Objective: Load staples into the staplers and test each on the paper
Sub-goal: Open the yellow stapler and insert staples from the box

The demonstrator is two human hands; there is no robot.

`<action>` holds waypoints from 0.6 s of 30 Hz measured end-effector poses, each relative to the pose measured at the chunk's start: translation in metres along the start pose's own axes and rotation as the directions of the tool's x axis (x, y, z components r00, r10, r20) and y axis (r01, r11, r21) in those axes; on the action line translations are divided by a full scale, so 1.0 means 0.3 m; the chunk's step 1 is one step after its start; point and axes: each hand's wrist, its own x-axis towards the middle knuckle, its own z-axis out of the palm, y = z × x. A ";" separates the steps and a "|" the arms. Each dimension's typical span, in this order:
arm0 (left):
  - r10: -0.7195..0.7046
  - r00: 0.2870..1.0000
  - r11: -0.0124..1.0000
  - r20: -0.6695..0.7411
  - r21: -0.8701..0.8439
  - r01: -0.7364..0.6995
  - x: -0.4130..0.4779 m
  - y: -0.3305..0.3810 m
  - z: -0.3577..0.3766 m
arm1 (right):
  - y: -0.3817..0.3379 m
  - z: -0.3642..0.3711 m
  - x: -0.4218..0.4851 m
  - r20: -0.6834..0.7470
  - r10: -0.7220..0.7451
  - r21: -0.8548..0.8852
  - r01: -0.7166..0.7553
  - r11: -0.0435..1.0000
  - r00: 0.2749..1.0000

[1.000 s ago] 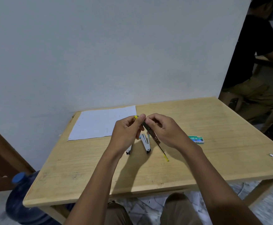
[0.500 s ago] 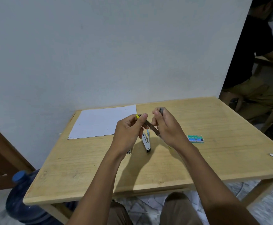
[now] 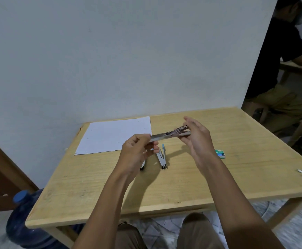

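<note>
Both hands hold a stapler (image 3: 170, 135) unfolded nearly flat above the wooden table (image 3: 218, 184); its far part is blurred. My left hand (image 3: 137, 151) pinches the stapler's left end. My right hand (image 3: 197, 139) has its fingers against the right end. Below them a blue-tipped metal stapler (image 3: 162, 157) lies on the table, and another stapler (image 3: 142, 165) shows partly under my left hand. A white sheet of paper (image 3: 114, 135) lies at the back left. A green staple box (image 3: 220, 153) rests to the right of my right hand.
A small white bit (image 3: 299, 170) lies near the table's right edge. A blue water jug (image 3: 26, 223) stands on the floor at the left front corner. Another person sits at a second table at the far right. A white wall is right behind the table.
The stapler in my hands has been swung from steeply tilted to nearly level and unfolded longer. My right hand moved up and to the right, its fingers spreading.
</note>
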 end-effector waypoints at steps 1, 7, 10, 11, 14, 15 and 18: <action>-0.055 0.998 0.998 0.040 0.004 0.055 -0.001 0.002 -0.011 | -0.008 -0.001 0.004 0.025 -0.045 -0.026 0.046 0.999 0.999; -0.335 0.882 0.942 0.333 0.125 0.311 -0.021 0.019 -0.045 | -0.032 0.013 0.015 0.280 -0.107 -0.131 0.148 0.980 0.954; -0.387 0.800 0.908 0.458 0.037 0.418 -0.028 0.034 -0.028 | -0.037 0.033 -0.021 0.450 -0.058 -0.155 0.142 0.978 0.891; -0.398 0.785 0.895 0.475 0.014 0.445 -0.026 0.033 -0.016 | -0.037 0.043 -0.035 0.501 -0.037 -0.170 0.140 0.975 0.865; -0.375 0.802 0.901 0.466 -0.022 0.434 -0.026 0.016 0.026 | -0.022 0.074 -0.057 0.594 -0.011 -0.240 0.190 0.952 0.804; -0.352 0.823 0.909 0.445 -0.047 0.414 -0.024 0.005 0.038 | -0.014 0.084 -0.057 0.602 -0.025 -0.257 0.224 0.940 0.798; -0.296 0.881 0.914 0.369 -0.158 0.373 -0.017 -0.021 0.055 | 0.016 0.102 -0.054 0.534 -0.128 -0.354 0.359 0.863 0.836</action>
